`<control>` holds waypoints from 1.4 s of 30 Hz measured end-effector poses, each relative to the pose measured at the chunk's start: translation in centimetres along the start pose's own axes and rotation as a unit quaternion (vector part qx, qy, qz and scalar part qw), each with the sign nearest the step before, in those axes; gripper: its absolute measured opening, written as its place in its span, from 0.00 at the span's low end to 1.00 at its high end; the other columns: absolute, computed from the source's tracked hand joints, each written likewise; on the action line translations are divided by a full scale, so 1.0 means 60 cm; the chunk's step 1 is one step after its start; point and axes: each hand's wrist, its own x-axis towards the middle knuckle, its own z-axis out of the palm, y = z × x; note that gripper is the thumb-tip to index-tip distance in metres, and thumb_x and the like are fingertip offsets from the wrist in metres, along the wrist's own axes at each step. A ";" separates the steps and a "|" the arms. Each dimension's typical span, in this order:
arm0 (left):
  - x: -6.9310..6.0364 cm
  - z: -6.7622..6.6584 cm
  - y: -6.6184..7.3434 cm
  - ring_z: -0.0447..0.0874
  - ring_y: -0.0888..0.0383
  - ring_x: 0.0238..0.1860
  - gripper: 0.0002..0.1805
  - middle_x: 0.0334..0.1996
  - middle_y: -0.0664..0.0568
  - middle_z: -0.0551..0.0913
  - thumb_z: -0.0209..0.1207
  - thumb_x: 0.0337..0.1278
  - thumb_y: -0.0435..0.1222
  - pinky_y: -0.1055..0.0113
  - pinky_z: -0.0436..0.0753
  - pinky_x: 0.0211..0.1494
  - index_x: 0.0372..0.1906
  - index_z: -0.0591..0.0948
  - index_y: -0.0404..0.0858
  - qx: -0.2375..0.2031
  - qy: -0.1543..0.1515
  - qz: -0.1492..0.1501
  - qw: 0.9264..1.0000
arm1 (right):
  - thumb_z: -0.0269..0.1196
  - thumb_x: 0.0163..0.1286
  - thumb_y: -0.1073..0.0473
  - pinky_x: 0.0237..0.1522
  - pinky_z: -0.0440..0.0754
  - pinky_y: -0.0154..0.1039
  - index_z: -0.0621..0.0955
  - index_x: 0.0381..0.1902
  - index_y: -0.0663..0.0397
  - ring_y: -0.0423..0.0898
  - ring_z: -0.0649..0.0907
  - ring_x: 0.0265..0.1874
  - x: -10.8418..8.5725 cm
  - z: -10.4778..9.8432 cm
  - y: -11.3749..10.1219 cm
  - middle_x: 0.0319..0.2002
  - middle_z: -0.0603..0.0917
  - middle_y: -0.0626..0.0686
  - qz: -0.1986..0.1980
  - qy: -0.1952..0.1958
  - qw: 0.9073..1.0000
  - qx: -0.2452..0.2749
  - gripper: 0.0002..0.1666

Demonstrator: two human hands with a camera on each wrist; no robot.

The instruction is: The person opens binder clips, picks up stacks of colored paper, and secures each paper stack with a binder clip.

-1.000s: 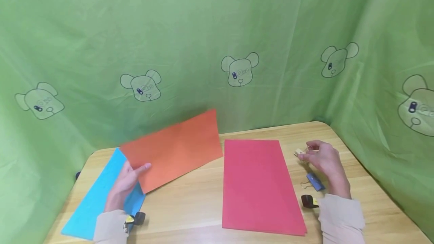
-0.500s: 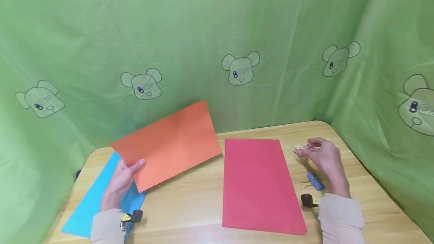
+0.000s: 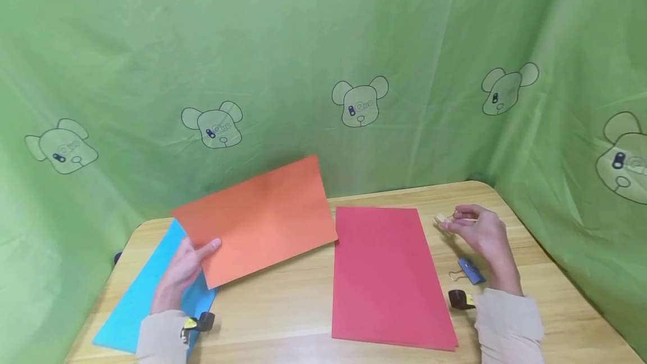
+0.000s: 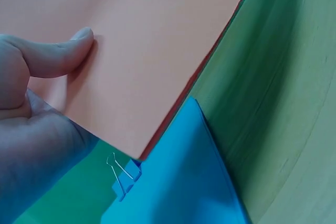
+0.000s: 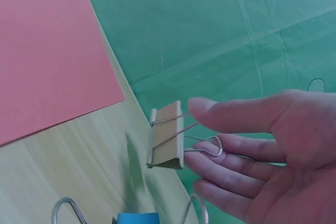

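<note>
Between thumb and fingers, my left hand [image 3: 184, 268] grips a stack of orange paper [image 3: 263, 218], lifted and tilted over the table. Under it, partly covered by the hand and sleeve, lies blue paper [image 3: 136, 302]; the left wrist view shows a blue binder clip [image 4: 127, 179] at its edge. My right hand [image 3: 482, 232] pinches a cream binder clip [image 5: 167, 135] by its wire handles, its body off the table and pointing left. Nearest to that hand, a blue binder clip [image 3: 470, 271] rests on the table.
Red paper [image 3: 389, 280] lies flat on the wooden table [image 3: 273, 319], between the two hands. A green curtain [image 3: 283, 44] with bear drawings hangs behind the table and along its sides.
The orange paper swung up and left, then came back right and down; its corner now overlaps the red paper's edge. My right hand has turned the cream clip slightly left and up.
</note>
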 end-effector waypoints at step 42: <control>0.003 0.018 -0.002 0.81 0.55 0.49 0.21 0.47 0.49 0.82 0.61 0.71 0.32 0.64 0.80 0.55 0.62 0.71 0.29 0.047 -0.049 -0.027 0.997 | 0.74 0.65 0.44 0.44 0.78 0.27 0.69 0.70 0.67 0.26 0.82 0.38 0.000 0.002 -0.005 0.53 0.85 0.57 0.014 -0.032 0.996 0.078 0.47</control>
